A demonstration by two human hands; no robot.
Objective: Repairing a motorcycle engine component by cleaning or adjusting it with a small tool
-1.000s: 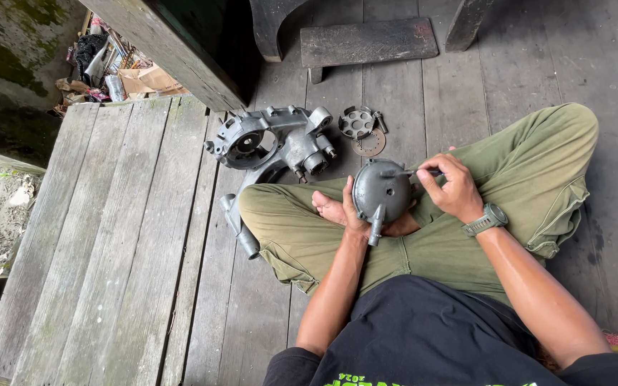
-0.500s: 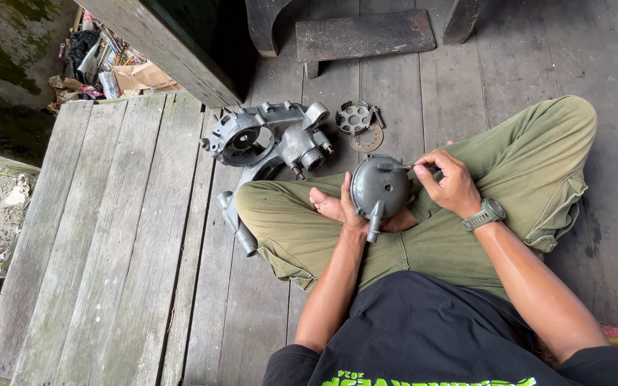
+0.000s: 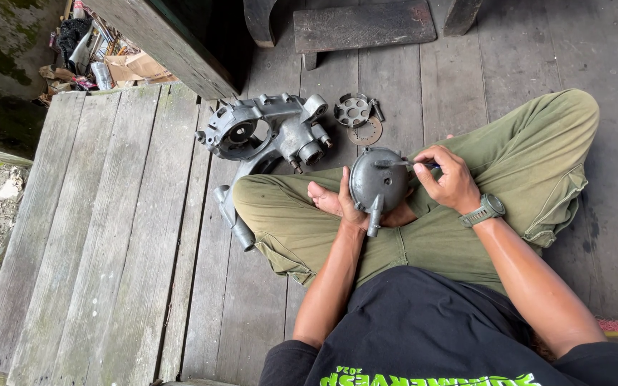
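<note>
The round grey metal housing [image 3: 377, 182] is held over the lap, gripped from behind by the left hand [image 3: 348, 207]. At 3 o'clock, the right hand [image 3: 448, 179] is closed around a thin tool [image 3: 402, 164]. The tool tip could slip and score the casting. The engine casing [image 3: 266, 129] lies on the plank floor at 11 o'clock.

cardboard box [image 3: 134, 68]: brown, flattened and torn, lying in the junk pile far up-left of the hands [image 3: 409, 189]
shirt print [image 3: 430, 379]: bright green lettering on black cloth, below the hands
screens, signs: none visible
</note>
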